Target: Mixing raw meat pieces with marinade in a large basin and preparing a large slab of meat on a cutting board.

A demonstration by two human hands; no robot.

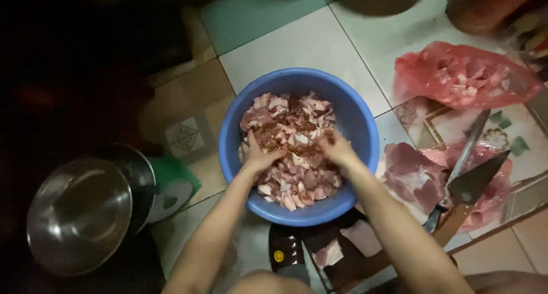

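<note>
- Meat pieces (297, 180), pale pink with white fat, fill a blue plastic basin (358, 123) that sits on the tiled floor (297, 43) in front of the person; a patch of dark brown seasoning (297, 120) lies on top toward the far side of the heap.
- Left hand (258, 156) is sunk into the near-left part of the heap, fingers curled and closed on a clump of chunks.
- Right hand (338, 150) is pressed into the right side of the heap, fingers bent down among the pieces; whether it grips any of them cannot be told. The two hands are apart, with meat between them.
- Handling, as a judgement: the chunks look soft, wet and slippery, so single pieces would likely slide out of a pinch; scooping from below with cupped fingers seems the surer hold. Nothing here looks fragile.
- Filled this high, the basin is probably fairly heavy, and its thin wall may flex; if it had to be shifted, its rim at two opposite sides looks like the place to grip.
- Right of the basin lie large uncut slabs of raw meat (414, 177) on pink plastic, with a cleaver (474, 185) and a long knife (465, 157) resting across them, blades near the right forearm.
- Farther off, a red plastic bag (462, 74) holds more pieces.
- A steel pot (80, 214) stands to the left, well apart from the basin.
</note>
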